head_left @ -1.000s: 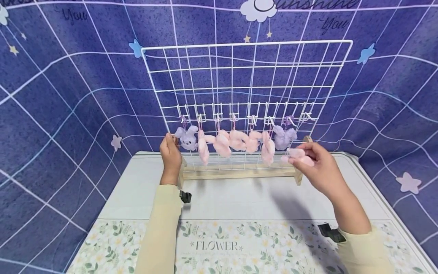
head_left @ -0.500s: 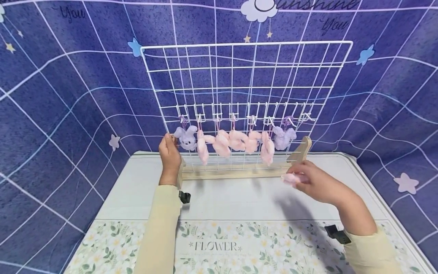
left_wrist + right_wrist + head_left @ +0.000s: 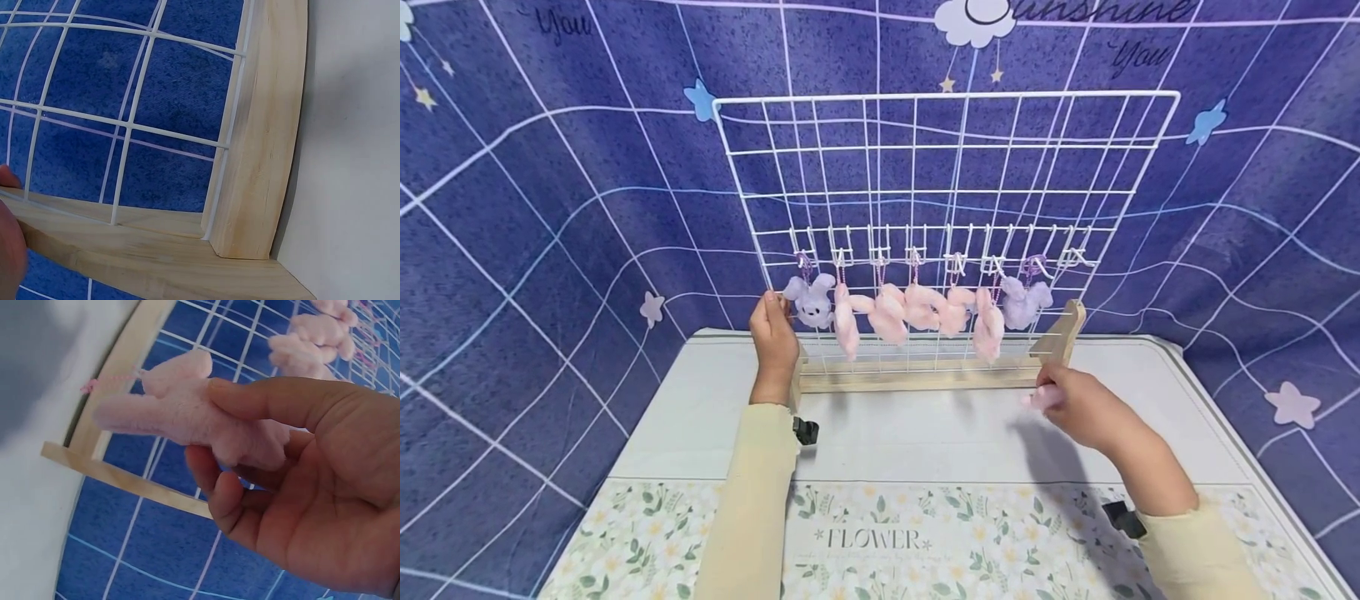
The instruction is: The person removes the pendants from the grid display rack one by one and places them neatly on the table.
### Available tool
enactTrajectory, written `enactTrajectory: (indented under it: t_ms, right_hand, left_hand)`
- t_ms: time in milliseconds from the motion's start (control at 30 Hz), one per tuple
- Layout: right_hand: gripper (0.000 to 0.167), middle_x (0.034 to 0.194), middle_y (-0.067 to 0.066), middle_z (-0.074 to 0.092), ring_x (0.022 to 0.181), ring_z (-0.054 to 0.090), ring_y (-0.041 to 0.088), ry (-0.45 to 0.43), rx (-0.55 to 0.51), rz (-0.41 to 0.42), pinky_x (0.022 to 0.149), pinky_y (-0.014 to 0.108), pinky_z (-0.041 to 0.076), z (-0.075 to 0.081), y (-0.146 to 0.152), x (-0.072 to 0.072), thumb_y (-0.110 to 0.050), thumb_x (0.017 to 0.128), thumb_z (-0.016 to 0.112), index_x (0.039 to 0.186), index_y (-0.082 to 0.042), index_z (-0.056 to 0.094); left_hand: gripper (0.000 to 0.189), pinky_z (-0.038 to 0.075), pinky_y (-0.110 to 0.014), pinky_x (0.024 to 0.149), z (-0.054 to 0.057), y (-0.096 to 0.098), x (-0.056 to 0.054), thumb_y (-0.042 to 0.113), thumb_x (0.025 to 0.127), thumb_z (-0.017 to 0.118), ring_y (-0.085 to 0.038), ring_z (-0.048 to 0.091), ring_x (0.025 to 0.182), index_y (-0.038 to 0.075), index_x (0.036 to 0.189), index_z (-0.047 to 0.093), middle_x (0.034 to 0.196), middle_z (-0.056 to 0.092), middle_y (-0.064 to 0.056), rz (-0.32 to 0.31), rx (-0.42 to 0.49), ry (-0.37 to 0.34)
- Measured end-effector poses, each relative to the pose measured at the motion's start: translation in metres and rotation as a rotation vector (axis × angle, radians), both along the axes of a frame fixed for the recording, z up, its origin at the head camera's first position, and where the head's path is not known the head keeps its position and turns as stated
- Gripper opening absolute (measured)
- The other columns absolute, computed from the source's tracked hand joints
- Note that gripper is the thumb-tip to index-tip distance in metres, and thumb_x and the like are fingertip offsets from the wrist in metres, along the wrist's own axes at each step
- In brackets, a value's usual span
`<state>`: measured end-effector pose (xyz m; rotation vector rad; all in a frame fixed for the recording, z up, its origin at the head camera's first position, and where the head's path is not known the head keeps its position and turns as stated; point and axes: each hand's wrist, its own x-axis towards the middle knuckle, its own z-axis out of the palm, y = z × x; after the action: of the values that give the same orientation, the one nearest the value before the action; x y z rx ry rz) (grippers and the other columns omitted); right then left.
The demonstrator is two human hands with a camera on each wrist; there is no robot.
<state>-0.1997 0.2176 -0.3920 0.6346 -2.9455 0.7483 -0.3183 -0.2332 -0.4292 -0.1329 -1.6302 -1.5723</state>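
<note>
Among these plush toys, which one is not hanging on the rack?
The pink toy held in the right hand; the other seven, two purple toys and five pink ones, hang on the white rack.

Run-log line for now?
left hand: grips pale wooden stand | right hand: pinches pink long-eared plush charm | rightmost white wire hook: bare

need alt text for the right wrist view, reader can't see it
A right hand holds a fuzzy pink plush toy with a pink chain attached. Behind it are a wooden stand and a white wire grid with more pink plush toys, against blue fabric.
</note>
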Motion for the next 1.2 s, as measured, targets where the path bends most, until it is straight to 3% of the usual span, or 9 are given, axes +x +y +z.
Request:
enactTrajectory:
  t_ms: [200,433,633,833,967,1067,1200]
  right_hand:
    - [0.032,0.1,0.014,0.074,0.098,0.072,0.036,0.04,0.011,0.035,0.091,0.057,0.057,-0.009,0.0,0.0,0.011,0.076,0.077,0.106,0.001,0.073]
    - [0.025,0.093,0.014,0.067,0.081,0.062,0.023,0.056,0.052,0.047,0.07,0.04,0.053,-0.018,-0.002,0.0,0.016,0.079,0.067,0.096,-0.001,0.072]
    - [0.014,0.084,0.008,0.063,0.074,0.054,0.015,0.051,0.084,0.062,0.066,0.033,0.048,-0.026,-0.002,-0.001,0.008,0.086,0.073,0.089,-0.005,0.078]
    - [0.012,0.087,0.004,0.064,0.077,0.054,0.011,-0.028,0.073,0.068,0.067,0.027,0.048,-0.036,0.0,0.003,0.006,0.086,0.074,0.086,-0.005,0.077]
    - [0.015,0.088,0.004,0.06,0.077,0.052,0.014,-0.076,0.085,0.061,0.066,0.027,0.044,-0.04,0.0,0.008,0.007,0.084,0.073,0.083,-0.007,0.067]
    - [0.018,0.087,0.004,0.056,0.077,0.051,0.014,-0.117,0.091,0.049,0.066,0.028,0.044,-0.042,-0.002,0.011,0.005,0.084,0.076,0.083,-0.008,0.063]
    - [0.021,0.086,0.003,0.052,0.077,0.048,0.015,-0.176,0.112,0.038,0.066,0.027,0.04,-0.045,-0.003,0.013,0.005,0.083,0.076,0.083,-0.009,0.061]
  left_hand:
    - [0.042,0.04,-0.019,0.064,0.001,0.0,0.0,0.014,0.114,0.035,-0.006,0.042,0.065,0.017,0.072,0.041,0.071,0.04,0.008,-0.003,-0.026,0.012]
    - [0.043,0.037,-0.019,0.061,-0.001,-0.001,-0.001,0.015,0.114,0.035,-0.005,0.04,0.063,0.014,0.071,0.04,0.068,0.04,0.009,0.001,-0.034,0.03]
    - [0.043,0.035,-0.019,0.06,-0.001,-0.001,-0.002,0.016,0.114,0.034,-0.004,0.038,0.062,0.011,0.071,0.039,0.067,0.039,0.012,-0.006,-0.032,0.042]
    - [0.043,0.035,-0.019,0.061,0.0,0.0,-0.001,0.014,0.114,0.034,-0.004,0.038,0.063,0.019,0.071,0.039,0.068,0.038,0.011,-0.001,-0.035,0.039]
    - [0.044,0.035,-0.019,0.062,0.001,0.001,0.0,0.014,0.114,0.033,-0.005,0.038,0.063,0.004,0.072,0.038,0.069,0.039,0.008,0.003,-0.039,0.03]
    - [0.044,0.035,-0.019,0.062,0.001,0.0,0.0,0.014,0.114,0.034,-0.005,0.038,0.063,-0.001,0.073,0.037,0.069,0.039,0.008,0.005,-0.036,0.026]
    - [0.044,0.035,-0.019,0.061,0.0,0.0,-0.001,0.015,0.114,0.034,-0.006,0.038,0.062,0.012,0.071,0.038,0.067,0.038,0.01,0.004,-0.028,0.024]
